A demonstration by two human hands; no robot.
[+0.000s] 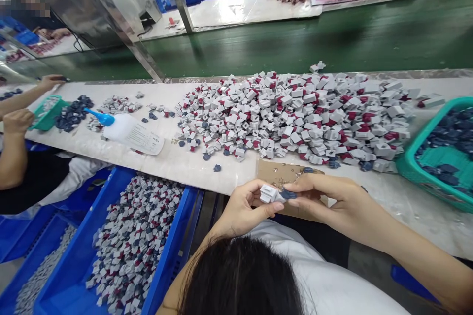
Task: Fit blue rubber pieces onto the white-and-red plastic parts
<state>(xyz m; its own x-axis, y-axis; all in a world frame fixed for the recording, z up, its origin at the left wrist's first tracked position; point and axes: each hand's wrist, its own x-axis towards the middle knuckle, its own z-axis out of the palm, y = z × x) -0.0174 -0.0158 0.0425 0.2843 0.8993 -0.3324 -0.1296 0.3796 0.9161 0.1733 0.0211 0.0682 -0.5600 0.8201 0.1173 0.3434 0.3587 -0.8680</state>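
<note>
Near the table's front edge, my left hand (246, 206) pinches a small white plastic part (269, 194) between thumb and fingers. My right hand (318, 199) grips a small dark blue piece (288, 194) that touches the right end of the white part. Both hands are close together over a brown cardboard piece (275, 172) with small bits and wet spots on it. Just beyond them lies a large pile of white and dark red parts (281, 113), with a few dark blue pieces along its near edge.
A teal basket (410, 170) of dark blue pieces stands at the right. A white bottle with a blue nozzle (133, 134) lies left of the pile. Below the table's left side is a blue bin (81, 251) of parts. Another person's hands (18, 120) are at far left.
</note>
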